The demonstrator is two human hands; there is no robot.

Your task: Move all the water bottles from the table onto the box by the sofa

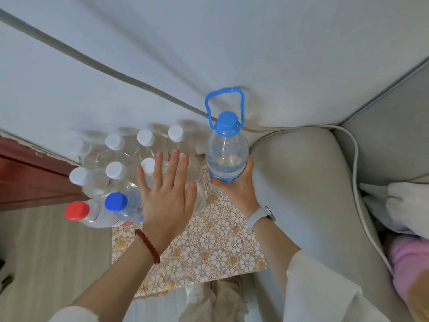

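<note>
My right hand (236, 185) grips the lower body of a large clear bottle (226, 154) with a blue cap and blue carry handle, held upright at the far right edge of the box (209, 249), whose top has a floral gold-and-white cover. My left hand (166, 194) hovers flat with fingers spread over the bottles standing there. Several white-capped bottles (115, 170) stand in rows at the back left of the box. A blue-capped bottle (117, 203) and a red-capped bottle (77, 211) stand at the front left. Whether my left hand touches a bottle is hidden.
The grey sofa arm (308, 194) presses against the box's right side. A pale wall (209, 43) rises behind. A dark red wooden cabinet (27, 177) stands at the left, over striped flooring (53, 252). White and pink cloth (399, 210) lies on the sofa.
</note>
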